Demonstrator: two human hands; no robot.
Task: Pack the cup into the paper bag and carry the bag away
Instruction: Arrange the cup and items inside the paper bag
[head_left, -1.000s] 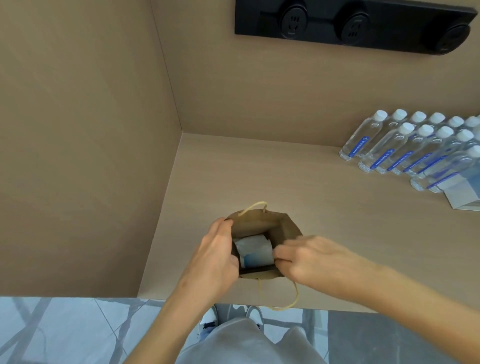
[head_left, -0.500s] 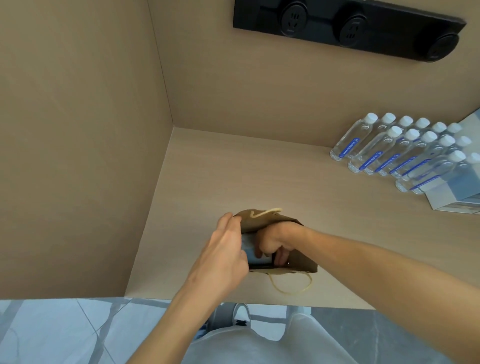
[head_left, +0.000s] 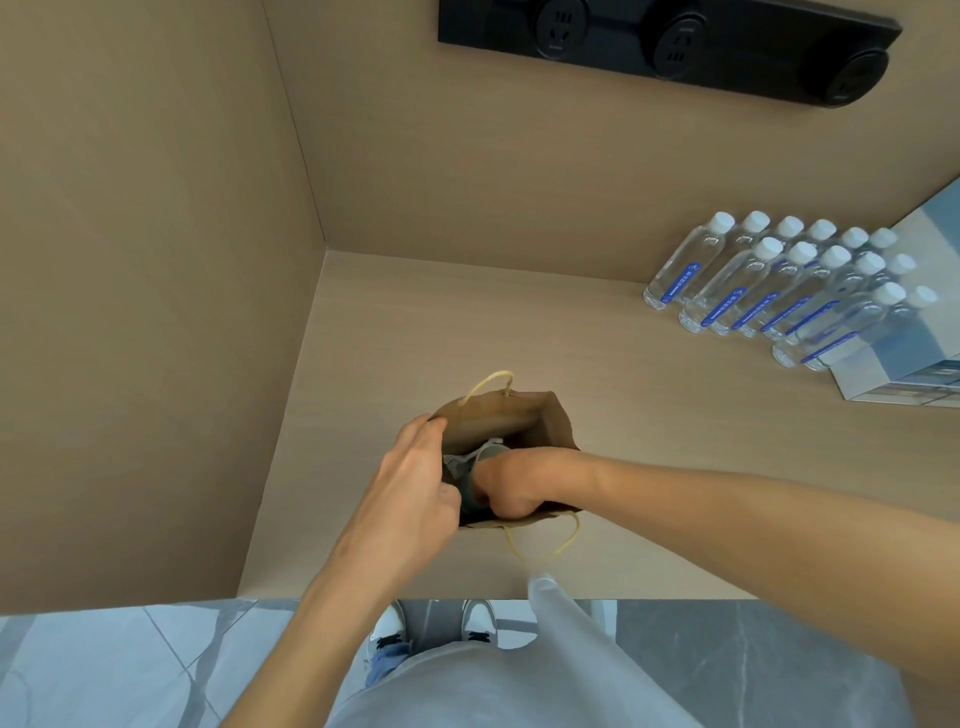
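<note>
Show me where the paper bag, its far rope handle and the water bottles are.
paper bag (head_left: 498, 423), head view, on its far inner wall.
far rope handle (head_left: 491, 379), head view, top of the loop.
water bottles (head_left: 737, 288), head view, body of a front-row bottle.

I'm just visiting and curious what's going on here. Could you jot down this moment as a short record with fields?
Setting: beige counter in a wall corner
Paper bag: brown, upright, mouth open, near the counter's front edge
Cup: inside the bag, mostly hidden
Left hand: holding the bag's left rim
Right hand: reaching down into the bag, fingers hidden
Handles: far one up, near one drooping forward
Nearby: water bottles, box, black socket strip
Stage: packing, bag not yet lifted
</note>
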